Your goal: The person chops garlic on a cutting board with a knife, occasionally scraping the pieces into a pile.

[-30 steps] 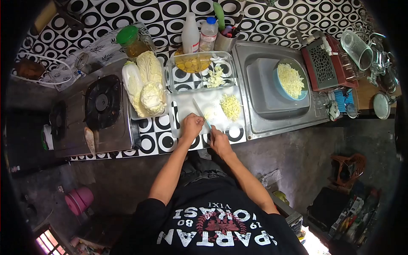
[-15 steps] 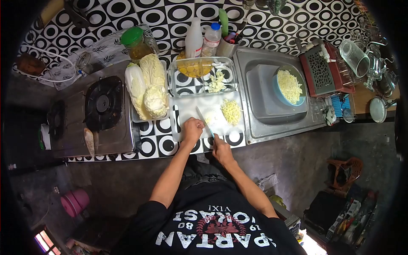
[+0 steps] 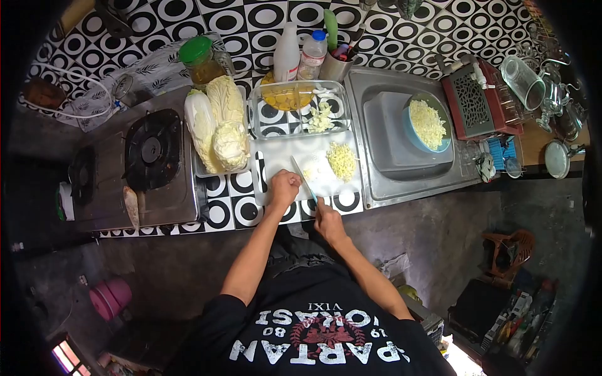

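Note:
My right hand (image 3: 328, 220) grips the handle of a knife (image 3: 305, 178), whose blade points away across a white cutting board (image 3: 273, 155). Beside the blade, on its left, my left hand (image 3: 285, 186) is closed with fingers curled down on the board; whatever they pinch is hidden. A few pale chopped bits (image 3: 308, 173) lie just right of the blade. Further right on the board sits a pile of chopped pale-yellow cabbage (image 3: 342, 161). Behind the board, a divided glass container (image 3: 257, 128) holds white pieces in its right compartment.
On the left, a tray holds napa cabbages (image 3: 219, 125) beside a gas stove (image 3: 153, 153). On the right, a blue bowl (image 3: 411, 133) of chopped cabbage stands in the sink area (image 3: 376, 194). Bottles (image 3: 311, 57) and a utensil cup (image 3: 335, 67) line the back wall.
Both hands and the knife stay in nearly the same place. The view has shifted very slightly; nothing has been picked up or let go.

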Demonstrator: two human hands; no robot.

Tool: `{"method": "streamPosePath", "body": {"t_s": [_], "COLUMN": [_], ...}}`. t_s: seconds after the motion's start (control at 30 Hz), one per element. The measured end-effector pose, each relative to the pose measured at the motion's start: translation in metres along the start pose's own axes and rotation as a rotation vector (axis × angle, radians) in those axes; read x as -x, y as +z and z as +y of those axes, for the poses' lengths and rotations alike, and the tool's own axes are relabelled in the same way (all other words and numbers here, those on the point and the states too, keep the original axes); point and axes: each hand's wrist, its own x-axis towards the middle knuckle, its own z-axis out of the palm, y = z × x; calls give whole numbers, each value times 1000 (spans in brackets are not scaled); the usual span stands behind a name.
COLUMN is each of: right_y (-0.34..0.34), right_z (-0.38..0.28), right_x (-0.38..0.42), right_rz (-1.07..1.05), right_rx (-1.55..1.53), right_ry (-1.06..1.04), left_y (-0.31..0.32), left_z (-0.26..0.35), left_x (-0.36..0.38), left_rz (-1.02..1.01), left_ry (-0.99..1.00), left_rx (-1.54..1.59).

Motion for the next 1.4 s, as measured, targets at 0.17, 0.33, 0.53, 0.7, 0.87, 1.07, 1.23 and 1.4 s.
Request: {"method": "streamPosePath", "body": {"t_s": [0.17, 0.33, 0.53, 0.7, 0.87, 1.07, 1.23, 1.4], "right_y": [-3, -21, 4, 2, 7, -9, -49, -67], "right_z": [-3, -24, -1, -4, 0, 5, 14, 52], "right_x": [-20, -19, -3, -19, -1, -8, 2, 26], "right_rz": [-66, -94, 19, 61, 28, 7, 117, 61], "right_rx": [29, 12, -9, -12, -20, -68, -251, -327], "right_ry": [27, 80, -17, -55, -48, -52, 24, 102], "left_y": [-5, -7, -6, -6, -6, -8, 8, 24], "left_z": [7, 8, 5, 6, 3, 8, 12, 36], "left_x": [-2, -1, -2, -2, -1, -1, 4, 0], "left_rz": [-25, -27, -30, -40, -12, -38, 95, 165], "left_ry": [-16, -25, -21, -11, -45, -60, -138, -162], "left_rx": [-18, -36, -25, -25, -18, -78, -50, -191]}}
